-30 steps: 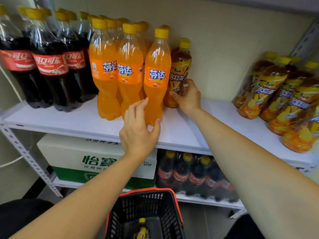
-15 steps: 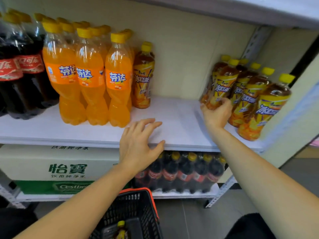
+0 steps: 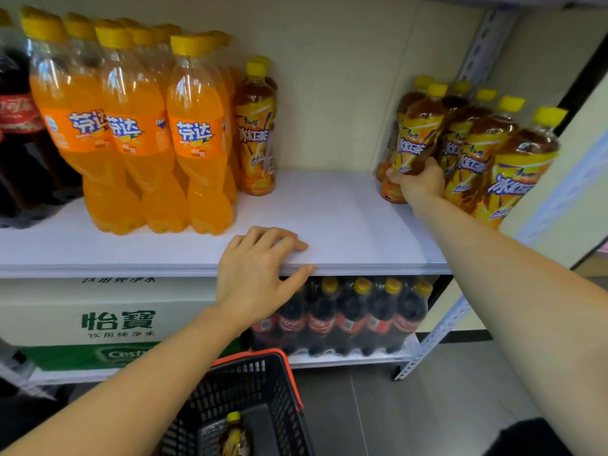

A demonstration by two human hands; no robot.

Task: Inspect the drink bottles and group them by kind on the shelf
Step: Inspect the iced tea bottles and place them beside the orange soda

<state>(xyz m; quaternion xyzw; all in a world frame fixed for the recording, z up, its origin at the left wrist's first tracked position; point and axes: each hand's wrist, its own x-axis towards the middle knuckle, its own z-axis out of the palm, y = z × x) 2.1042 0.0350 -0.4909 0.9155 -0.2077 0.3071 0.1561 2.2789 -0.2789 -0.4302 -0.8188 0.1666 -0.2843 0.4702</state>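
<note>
At the far right end of the shelf (image 3: 329,218), the right hand (image 3: 418,182) grips the front iced tea bottle (image 3: 416,136) round its lower part, fingers curled about it; half a second ago the hand only lay against that bottle. The bottle tilts slightly, its base hidden behind the hand. Just right of and behind this hand stands the iced tea group (image 3: 477,149), yellow caps up. The left hand (image 3: 260,274) holds nothing: loose fingers rest flat on the shelf board and the thumb lies along the front edge, where before it hovered spread above the lip. Up and slightly left of the left hand, well apart from the right hand, one lone iced tea bottle (image 3: 255,136) stands upright, touching the orange soda bottles (image 3: 131,133), unmoved. Further left are cola bottles (image 3: 16,126). Below the left hand sit a water carton (image 3: 98,320), a cola pack (image 3: 355,317), and a black basket (image 3: 250,390) holding one basket bottle (image 3: 233,432).
</note>
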